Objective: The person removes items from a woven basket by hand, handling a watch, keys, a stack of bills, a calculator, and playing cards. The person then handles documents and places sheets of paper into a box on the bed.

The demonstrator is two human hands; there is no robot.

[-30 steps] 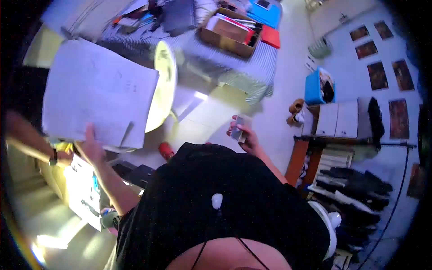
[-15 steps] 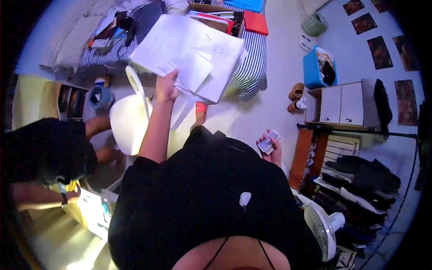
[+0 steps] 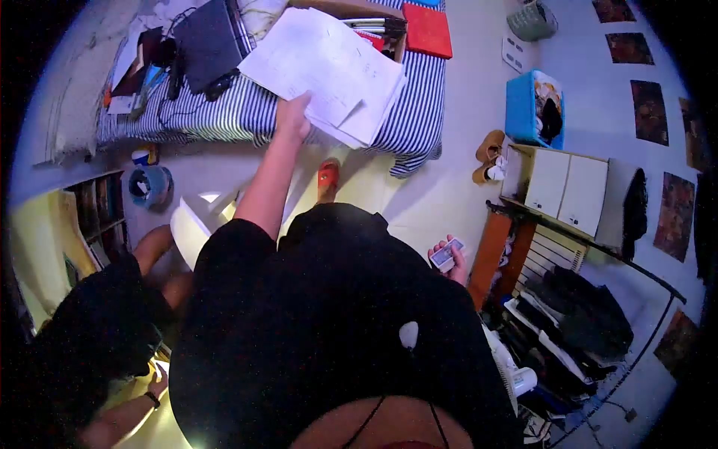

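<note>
My left hand [image 3: 294, 120] is closed on the near edge of a stack of papers [image 3: 310, 63], thumb on top. The sheets are white, with faint writing, and one smaller sheet lies loose over them. They are held out over the striped bed [image 3: 247, 120], covering part of an open box [image 3: 400, 34] of folders and books. Low at my right side, my right hand [image 3: 456, 268] is wrapped round a small white-edged rectangular pack [image 3: 446, 254] with a greyish face, perhaps a deck of cards. Its exact kind is too small to tell.
A dark laptop [image 3: 206, 49] and cables lie on the bed, with a red box [image 3: 428, 31] at its right corner. A white chair [image 3: 196, 224] and another person [image 3: 105, 329] are at my left. Shoes [image 3: 490, 156], a blue bin [image 3: 535, 108] and a clothes rack [image 3: 598, 247] stand right.
I have moved nearer the bed, and the papers are now further over it. The chair is lower in view. Both hands keep their hold. The other person's arm has shifted lower.
</note>
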